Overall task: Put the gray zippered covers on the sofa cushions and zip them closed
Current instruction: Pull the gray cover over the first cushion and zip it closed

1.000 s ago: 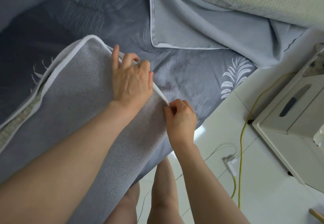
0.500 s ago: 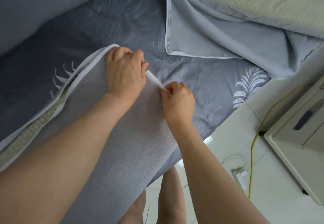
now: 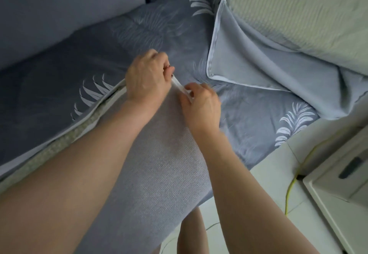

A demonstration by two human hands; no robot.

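A flat sofa cushion in a gray woven cover [image 3: 159, 154] lies across the sofa seat toward me. Along its left side the cover gapes and the pale green cushion [image 3: 59, 146] shows inside. My left hand [image 3: 147, 76] curls over the cover's far corner and grips the white piped edge. My right hand [image 3: 201, 102] pinches the same white edge just to the right, close to the left hand. A zipper pull cannot be made out. A second gray cover [image 3: 258, 68] lies crumpled at the right under another pale green cushion [image 3: 298, 13].
The sofa seat [image 3: 59, 86] wears a dark blue sheet with white feather prints. At right, on the white tiled floor [image 3: 268, 174], stand a white appliance [image 3: 338, 184] and a yellow cable [image 3: 292, 184]. My legs show below the cushion.
Both hands have slid along the white edge toward the cushion's far corner, the right hand closing up on the left. The view has shifted, so more of the sofa back shows.
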